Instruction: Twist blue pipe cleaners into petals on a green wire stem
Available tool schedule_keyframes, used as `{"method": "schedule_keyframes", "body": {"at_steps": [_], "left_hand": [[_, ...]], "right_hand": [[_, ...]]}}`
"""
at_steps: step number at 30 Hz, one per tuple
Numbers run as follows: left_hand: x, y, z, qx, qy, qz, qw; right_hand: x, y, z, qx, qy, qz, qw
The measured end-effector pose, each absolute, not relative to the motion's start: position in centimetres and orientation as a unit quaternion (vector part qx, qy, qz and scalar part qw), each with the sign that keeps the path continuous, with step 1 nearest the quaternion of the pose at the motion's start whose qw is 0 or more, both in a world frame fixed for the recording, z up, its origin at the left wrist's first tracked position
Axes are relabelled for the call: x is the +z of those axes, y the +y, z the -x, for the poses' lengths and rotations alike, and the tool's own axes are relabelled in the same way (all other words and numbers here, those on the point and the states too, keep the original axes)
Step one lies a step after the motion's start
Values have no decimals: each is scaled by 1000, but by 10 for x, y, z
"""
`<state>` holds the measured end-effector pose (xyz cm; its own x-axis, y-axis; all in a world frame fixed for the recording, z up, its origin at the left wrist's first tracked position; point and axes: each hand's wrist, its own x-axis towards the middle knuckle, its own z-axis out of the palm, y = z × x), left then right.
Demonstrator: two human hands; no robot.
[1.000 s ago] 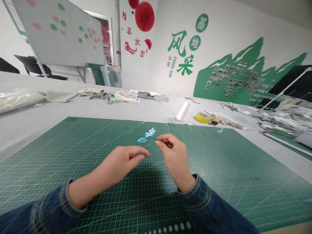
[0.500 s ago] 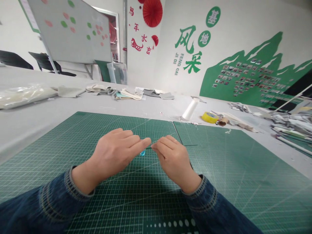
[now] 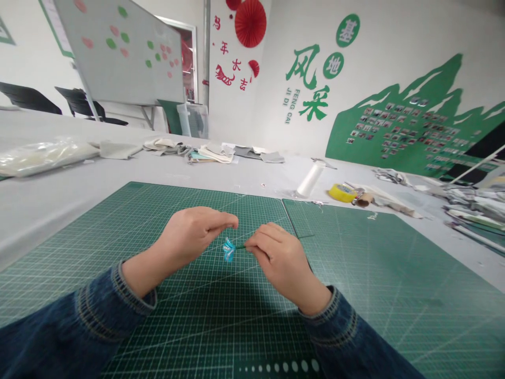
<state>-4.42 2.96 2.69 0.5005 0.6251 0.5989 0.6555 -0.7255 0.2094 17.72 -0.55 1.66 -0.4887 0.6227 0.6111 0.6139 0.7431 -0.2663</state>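
Observation:
A small turquoise and white twisted-wire flower (image 3: 228, 250) hangs head-down between my hands, above the green cutting mat (image 3: 118, 252). My right hand (image 3: 280, 263) pinches its thin green stem (image 3: 239, 247) between thumb and fingers. Just left of the flower, my left hand (image 3: 189, 237) has its fingertips drawn together over the bloom. I see nothing in those fingers, and they do not clearly touch the flower. Denim sleeves cover both my forearms.
A second green cutting mat (image 3: 374, 273) adjoins the first. Beyond them lie a yellow tape roll (image 3: 341, 192), a white spool (image 3: 310, 179), fabric pieces (image 3: 209, 152), a plastic bag (image 3: 47, 158) and a heap of papers and scraps (image 3: 473, 205).
The flower has swung from pointing up-left above my hands to hanging downward between them. My left hand has risen and drawn back from the stem, and the view has shifted slightly.

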Motion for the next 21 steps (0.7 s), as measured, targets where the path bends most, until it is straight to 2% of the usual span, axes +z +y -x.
{"method": "schedule_keyframes", "body": {"at_steps": [3, 6, 8, 11, 14, 16, 18, 21], "left_hand": [[31, 14, 38, -309, -352, 873, 132], [36, -2, 28, -299, -388, 867, 93], [41, -11, 20, -302, -442, 844, -26], [50, -19, 10, -282, -492, 765, -306], [56, -24, 5, -237, -438, 655, -568], [58, -24, 6, -188, -390, 641, -634], [60, -21, 10, -155, -392, 707, -568], [65, -12, 20, -149, -463, 818, -307]], "right_hand": [[14, -3, -180, -116, -853, 392, 323], [14, -3, -182, -193, -830, 416, 318], [16, -4, -182, -222, -820, 422, 317], [19, -7, -183, -249, -806, 421, 333], [19, -7, -184, -266, -794, 417, 354], [19, -6, -187, -273, -791, 414, 359], [20, -4, -189, -274, -793, 411, 358], [21, -2, -192, -264, -798, 406, 357]]}}
